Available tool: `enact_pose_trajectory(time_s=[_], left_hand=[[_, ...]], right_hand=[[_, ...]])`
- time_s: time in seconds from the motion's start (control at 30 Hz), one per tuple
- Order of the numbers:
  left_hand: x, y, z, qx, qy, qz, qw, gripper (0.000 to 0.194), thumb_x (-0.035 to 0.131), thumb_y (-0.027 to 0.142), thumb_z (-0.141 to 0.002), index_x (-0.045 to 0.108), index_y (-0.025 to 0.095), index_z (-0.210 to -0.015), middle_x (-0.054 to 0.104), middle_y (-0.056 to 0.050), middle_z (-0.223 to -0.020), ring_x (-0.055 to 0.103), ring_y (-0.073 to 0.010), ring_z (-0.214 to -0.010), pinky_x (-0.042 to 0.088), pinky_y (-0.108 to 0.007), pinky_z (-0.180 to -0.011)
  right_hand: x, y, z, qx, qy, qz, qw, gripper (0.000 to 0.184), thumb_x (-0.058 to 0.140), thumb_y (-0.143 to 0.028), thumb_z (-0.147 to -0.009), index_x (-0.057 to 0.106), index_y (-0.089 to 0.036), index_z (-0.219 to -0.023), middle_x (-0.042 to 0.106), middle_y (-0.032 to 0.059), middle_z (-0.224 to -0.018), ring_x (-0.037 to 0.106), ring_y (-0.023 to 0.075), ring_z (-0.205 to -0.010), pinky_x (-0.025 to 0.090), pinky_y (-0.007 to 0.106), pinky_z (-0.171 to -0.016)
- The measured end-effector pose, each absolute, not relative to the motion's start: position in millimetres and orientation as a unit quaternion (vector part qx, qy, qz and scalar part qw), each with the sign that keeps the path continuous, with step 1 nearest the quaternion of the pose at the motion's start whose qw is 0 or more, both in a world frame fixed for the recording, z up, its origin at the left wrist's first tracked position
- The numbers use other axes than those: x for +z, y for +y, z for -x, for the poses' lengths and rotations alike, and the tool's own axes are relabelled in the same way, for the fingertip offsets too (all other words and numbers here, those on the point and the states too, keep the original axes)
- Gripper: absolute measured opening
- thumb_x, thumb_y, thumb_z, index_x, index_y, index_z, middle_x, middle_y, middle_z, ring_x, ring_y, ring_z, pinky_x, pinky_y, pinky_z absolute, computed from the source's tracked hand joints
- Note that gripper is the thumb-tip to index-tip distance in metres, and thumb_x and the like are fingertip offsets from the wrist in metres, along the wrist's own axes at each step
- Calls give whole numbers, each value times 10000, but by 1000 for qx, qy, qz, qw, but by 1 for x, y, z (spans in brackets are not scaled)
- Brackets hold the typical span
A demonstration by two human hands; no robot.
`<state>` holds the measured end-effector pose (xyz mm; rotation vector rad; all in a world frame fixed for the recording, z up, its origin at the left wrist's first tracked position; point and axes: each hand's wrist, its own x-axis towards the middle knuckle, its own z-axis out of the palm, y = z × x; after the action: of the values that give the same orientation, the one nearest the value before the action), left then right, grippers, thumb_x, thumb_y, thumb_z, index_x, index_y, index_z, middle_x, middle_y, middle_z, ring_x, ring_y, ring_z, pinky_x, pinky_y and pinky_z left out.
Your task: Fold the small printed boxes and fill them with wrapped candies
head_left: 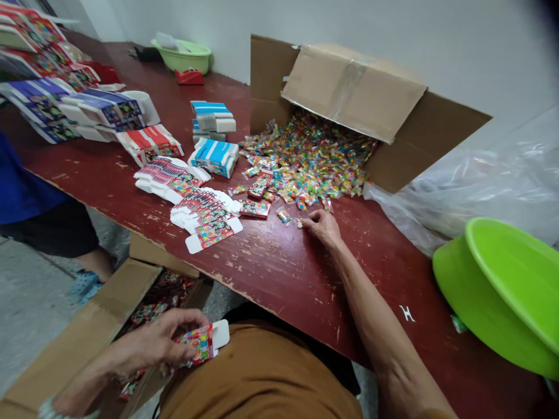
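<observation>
A chipped red table (pixel 279 267) stands by a pale wall (pixel 218 26), with a round green tub (pixel 476 297) and a cardboard box (pixel 358 84) spilling shiny candy bags (pixel 310 160). The left hand (pixel 163 337) holds a small paper box (pixel 201 344) by the brown shirt (pixel 266 375). The right hand (pixel 325 227) is narrow at a tiny bag (pixel 299 223); I cannot tell if it grips.

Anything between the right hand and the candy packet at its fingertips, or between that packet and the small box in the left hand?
Nothing visible: the right hand is already at the candy packet; only tabletop and its near edge lie between that and the small box in the left hand.
</observation>
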<state>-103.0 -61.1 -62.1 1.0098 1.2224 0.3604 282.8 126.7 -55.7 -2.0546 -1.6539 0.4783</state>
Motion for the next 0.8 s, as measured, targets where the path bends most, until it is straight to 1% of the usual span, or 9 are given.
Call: enact_pose_trajectory(time_s=[0.07,0.17,0.23,0.3,0.37,0.43,0.57,0.67,0.8], left_hand=[[-66,-64,110,131,562,-441,687,383,851,331,-580,751,219,-933,717,-35,-789,609,-217,-725,465,-262,-620],[-58,-64,101,199,564,-382,705,429,804,389,-682,675,236,-1062,718,-53,-929,644,-220,-800,498,-285,-697],[-44,-59,83,260,528,-375,716,380,735,403,-771,609,235,-1088,695,-45,-917,640,-190,-739,498,-280,-673],[-28,-52,61,295,486,-416,710,314,716,364,-794,567,222,-1031,645,-5,-821,591,-143,-640,477,-247,-617],[-15,-45,41,308,466,-442,701,315,669,311,-818,519,227,-1081,618,14,-814,564,-124,-615,471,-240,-608],[-7,-42,26,305,453,-463,698,366,638,270,-817,473,229,-1141,602,24,-821,548,-117,-605,464,-237,-594],[-7,-42,14,317,443,-480,687,395,604,178,-777,458,224,-1140,581,40,-798,523,-108,-586,447,-226,-555],[-8,-41,10,360,440,-462,681,400,606,117,-722,496,213,-1095,586,37,-782,532,-109,-589,448,-220,-547],[-6,-39,6,425,416,-335,731,365,557,372,-876,482,201,-1191,651,-18,-797,590,-147,-555,481,-259,-520]], right_hand=[[-57,119,-279,219,-580,732,284,231,676,-385,-757,683,-173,-846,702,51,-836,634,207,-778,472,326,-730],[-46,100,-267,271,-555,697,364,244,627,-383,-788,654,-157,-874,699,51,-827,631,175,-724,483,295,-686],[-34,80,-250,319,-556,652,405,270,631,-410,-802,647,-160,-901,696,46,-828,627,158,-694,489,280,-664],[-20,57,-226,408,-581,556,432,249,685,-406,-793,654,-175,-881,688,29,-780,618,152,-666,488,274,-645],[-10,35,-201,457,-633,457,426,146,662,-337,-845,660,-194,-878,687,25,-796,623,153,-698,494,280,-671],[-3,19,-180,404,-713,404,406,70,608,-242,-885,657,-201,-855,680,36,-809,611,161,-725,488,301,-713],[4,5,-165,295,-828,343,332,119,565,-173,-898,646,-195,-814,667,69,-816,589,196,-792,468,348,-781],[7,4,-167,380,-823,294,303,132,538,-198,-933,662,-205,-887,682,50,-841,604,175,-785,479,321,-771],[0,4,-167,530,-632,373,425,84,627,-253,-890,648,-219,-963,688,20,-905,632,145,-815,505,281,-776]])
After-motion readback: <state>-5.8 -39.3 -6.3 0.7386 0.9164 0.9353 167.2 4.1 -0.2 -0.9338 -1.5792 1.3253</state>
